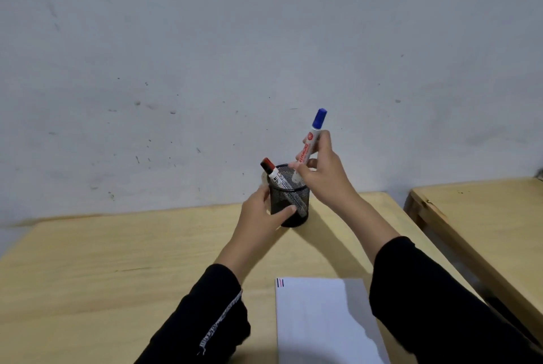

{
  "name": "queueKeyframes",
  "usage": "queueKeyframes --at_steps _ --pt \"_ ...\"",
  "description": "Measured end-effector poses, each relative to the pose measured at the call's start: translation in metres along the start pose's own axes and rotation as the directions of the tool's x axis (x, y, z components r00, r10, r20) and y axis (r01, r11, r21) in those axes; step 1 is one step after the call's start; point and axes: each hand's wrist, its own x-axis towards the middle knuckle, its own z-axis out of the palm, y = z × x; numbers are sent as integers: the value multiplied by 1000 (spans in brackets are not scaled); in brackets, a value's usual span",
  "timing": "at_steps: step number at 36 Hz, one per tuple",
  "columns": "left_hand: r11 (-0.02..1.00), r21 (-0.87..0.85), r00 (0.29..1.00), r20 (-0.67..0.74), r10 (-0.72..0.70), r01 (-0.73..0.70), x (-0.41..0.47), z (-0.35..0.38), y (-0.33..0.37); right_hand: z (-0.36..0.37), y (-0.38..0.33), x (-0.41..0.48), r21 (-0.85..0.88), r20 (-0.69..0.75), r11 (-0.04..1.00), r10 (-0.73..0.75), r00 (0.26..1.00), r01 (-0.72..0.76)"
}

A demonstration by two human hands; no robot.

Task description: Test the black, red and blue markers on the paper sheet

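Note:
My right hand (320, 171) grips a blue-capped marker (311, 138) by its white barrel, cap up, its lower end at the mouth of a black mesh pen cup (291, 202). My left hand (261, 213) is wrapped around the cup's left side. A red-capped marker (271, 171) leans inside the cup, cap sticking out to the left. The white paper sheet (320, 322) lies near the front edge, with short black, red and blue strokes (280, 283) at its top left corner. No black marker shows.
The cup stands near the back of a light wooden table (117, 260), close to a scuffed grey wall (205, 55). A second wooden table (484, 211) stands to the right across a narrow gap.

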Motion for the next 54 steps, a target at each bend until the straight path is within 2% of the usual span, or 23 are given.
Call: queueKeyframes --at_steps 6,11,15,21,27,43,54 --pt "997 -75 1000 -25 -5 3 7 16 3 8 -1 3 -110 106 993 40 994 -29" --pt "998 -62 998 -55 24 -27 15 19 5 6 -9 6 -271 189 962 7 982 45" --pt "996 -85 998 -60 36 -41 17 17 4 7 -13 13 -392 233 919 56 971 41" --pt "997 -75 998 -52 30 -34 19 16 2 6 -11 12 -456 197 889 142 970 -38" --pt "998 -41 998 -58 41 -43 22 16 1 9 -12 14 -563 195 827 154 969 -18" --pt "1000 30 999 -34 -4 5 24 15 -4 16 -4 16 -397 43 911 139 989 -110" --pt "981 191 999 30 -26 19 6 -14 23 -11 -23 -7 -449 -7 891 76 997 -71"
